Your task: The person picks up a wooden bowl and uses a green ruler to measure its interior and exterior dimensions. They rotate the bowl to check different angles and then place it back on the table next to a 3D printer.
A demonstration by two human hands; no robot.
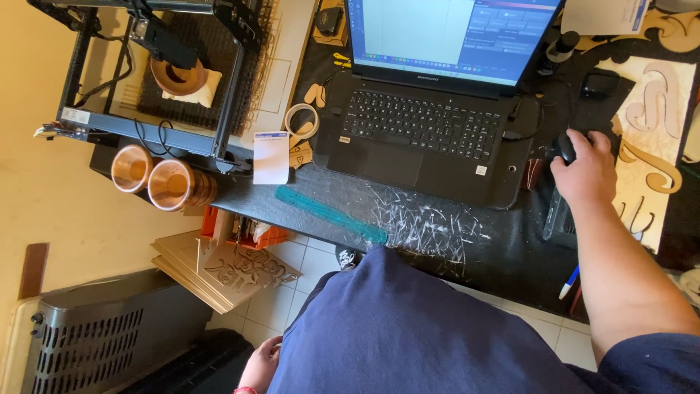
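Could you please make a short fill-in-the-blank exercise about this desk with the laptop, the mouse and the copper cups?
1. The right hand rests on a black ____.
2. The two copper cups lie at the desk's ____ end.
3. The teal ruler lies in front of the ____.
4. The left hand hangs beside the thigh, holding ____.

Missing words: mouse; left; laptop; nothing.

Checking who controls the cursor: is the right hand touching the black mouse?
Touching. The head view shows the right hand lying over the black mouse, fingers draped on top, no gap visible.
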